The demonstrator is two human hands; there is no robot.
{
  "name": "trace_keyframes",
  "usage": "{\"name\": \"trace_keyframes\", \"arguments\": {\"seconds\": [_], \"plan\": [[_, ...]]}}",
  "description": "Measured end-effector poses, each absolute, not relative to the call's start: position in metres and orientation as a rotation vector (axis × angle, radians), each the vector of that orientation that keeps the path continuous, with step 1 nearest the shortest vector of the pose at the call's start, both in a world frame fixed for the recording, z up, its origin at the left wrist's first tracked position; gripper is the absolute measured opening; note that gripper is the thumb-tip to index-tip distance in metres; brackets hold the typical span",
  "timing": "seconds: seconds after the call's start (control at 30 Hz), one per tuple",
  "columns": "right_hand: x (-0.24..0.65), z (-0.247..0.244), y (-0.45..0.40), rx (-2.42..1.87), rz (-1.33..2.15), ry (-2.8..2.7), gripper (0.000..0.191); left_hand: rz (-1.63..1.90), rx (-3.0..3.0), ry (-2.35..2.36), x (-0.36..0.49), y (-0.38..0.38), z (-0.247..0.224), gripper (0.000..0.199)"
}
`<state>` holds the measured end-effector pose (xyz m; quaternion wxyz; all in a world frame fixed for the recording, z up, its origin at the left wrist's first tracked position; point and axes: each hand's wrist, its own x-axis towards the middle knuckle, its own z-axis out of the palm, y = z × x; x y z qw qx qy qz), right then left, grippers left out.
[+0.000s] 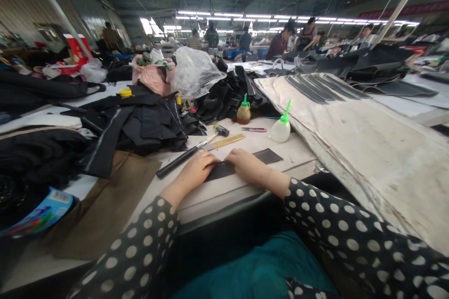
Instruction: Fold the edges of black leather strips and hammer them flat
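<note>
A flat black strip of leather-like material (220,171) lies on the pale tabletop in front of me. My left hand (198,168) has its fingers bent and closed at the strip's far edge, near the left end. Close beside it, my right hand (247,164) pinches the same edge, its fingertips partly hidden. The strip's right end (268,155) shows past my right hand and lies flat. Just beyond my left hand are a black-handled hammer (179,160) and a yellowish ruler (228,141).
Pink-handled thread snips (255,129) lie beyond the strip. Two squeeze bottles with green nozzles, one amber (243,114) and one whitish (280,130), stand behind. Black pieces (147,124) are heaped at left. A cloth-covered surface (372,149) rises at right. People work farther back.
</note>
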<state>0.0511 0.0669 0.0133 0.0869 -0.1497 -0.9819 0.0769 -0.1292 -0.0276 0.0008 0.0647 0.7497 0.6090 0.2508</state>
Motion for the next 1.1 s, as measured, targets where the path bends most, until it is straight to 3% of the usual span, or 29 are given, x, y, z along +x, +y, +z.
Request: {"name": "trace_keyframes", "arguments": {"seconds": [0.13,0.27,0.5,0.7,1.1], "plan": [[0.048,0.014,0.058,-0.423,-0.012,-2.974,0.02,0.617,2.348,1.848,-0.131,-0.029,0.001,0.03],[0.043,0.015,0.051,-0.452,-0.164,-2.989,0.022,0.573,2.324,1.793,-0.137,-0.034,0.003,0.034],[0.039,0.016,0.051,-0.501,0.043,-2.929,0.018,0.753,2.068,1.865,-0.155,-0.049,0.003,0.032],[0.03,0.01,0.054,-0.317,0.255,-2.899,0.035,0.702,2.199,1.842,-0.154,-0.05,0.005,0.027],[0.024,0.017,0.039,-0.34,-0.062,-3.001,0.021,0.398,2.387,1.929,-0.145,-0.054,0.014,0.027]]}}
